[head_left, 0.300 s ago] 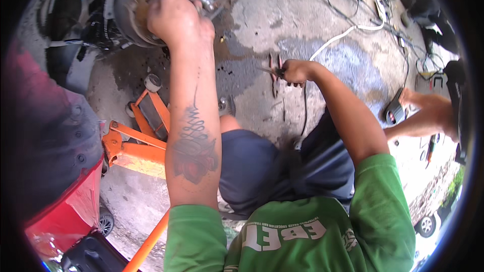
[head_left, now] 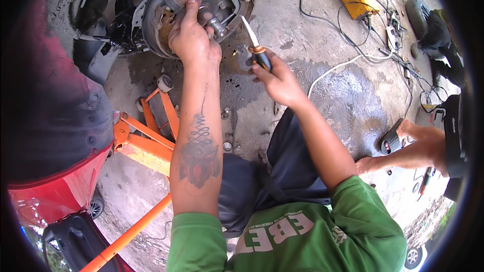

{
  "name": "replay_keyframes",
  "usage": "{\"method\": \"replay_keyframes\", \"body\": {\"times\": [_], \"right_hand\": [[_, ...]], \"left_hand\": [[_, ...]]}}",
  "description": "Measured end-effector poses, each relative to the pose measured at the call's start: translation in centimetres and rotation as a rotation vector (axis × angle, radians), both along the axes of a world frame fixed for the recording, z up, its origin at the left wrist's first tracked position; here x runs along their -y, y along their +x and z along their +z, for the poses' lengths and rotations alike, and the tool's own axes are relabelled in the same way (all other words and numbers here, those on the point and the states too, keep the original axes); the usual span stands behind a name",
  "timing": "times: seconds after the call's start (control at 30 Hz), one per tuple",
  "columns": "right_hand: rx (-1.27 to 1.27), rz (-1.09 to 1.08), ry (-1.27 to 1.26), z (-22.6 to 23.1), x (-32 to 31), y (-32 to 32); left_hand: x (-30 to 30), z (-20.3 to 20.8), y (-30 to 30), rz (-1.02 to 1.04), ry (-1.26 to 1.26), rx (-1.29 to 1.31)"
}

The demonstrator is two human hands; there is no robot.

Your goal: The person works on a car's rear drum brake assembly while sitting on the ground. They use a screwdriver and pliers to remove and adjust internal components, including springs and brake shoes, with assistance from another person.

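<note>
We've got our left hand [head_left: 194,43] on the drum brake [head_left: 222,5], 11 o'clock, exact grip unclear; right hand [head_left: 277,78] grasps the screwdriver [head_left: 257,49], 12 o'clock. Looks like hands-on brake work; next move probably calls for steady left bracing, careful screwdriver aim.

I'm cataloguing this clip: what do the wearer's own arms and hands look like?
Short green sleeves leave both forearms bare. The left forearm carries a tattoo: a dark flower with reddish patches and looping lines toward the wrist. The left hand and right hand wear no gloves.
</note>
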State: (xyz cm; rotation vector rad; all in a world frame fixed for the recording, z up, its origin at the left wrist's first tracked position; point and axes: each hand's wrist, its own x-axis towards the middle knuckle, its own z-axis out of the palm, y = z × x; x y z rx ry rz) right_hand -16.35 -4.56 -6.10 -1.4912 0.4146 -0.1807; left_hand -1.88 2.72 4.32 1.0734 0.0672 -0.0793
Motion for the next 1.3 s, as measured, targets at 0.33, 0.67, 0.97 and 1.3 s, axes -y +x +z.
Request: {"method": "replay_keyframes", "body": {"times": [0.33, 0.67, 0.97, 1.3], "right_hand": [[0.291, -0.195, -0.628, 1.3, -0.4, 6.5], [0.388, -0.213, -0.582, 1.3, -0.6, 8.4], [0.394, -0.198, -0.601, 2.0, -0.4, 8.3], [0.32, -0.191, -0.666, 2.3, 0.3, 8.4]], "left_hand": [[0.0, 0.0, 0.7, -0.016, -0.053, -0.033], [0.1, 0.3, 0.3, -0.011, -0.012, -0.053], [0.4, 0.7, 0.2, 0.014, 0.0, -0.079], [0.2, 0.8, 0.0, 0.004, -0.007, -0.099]]}}
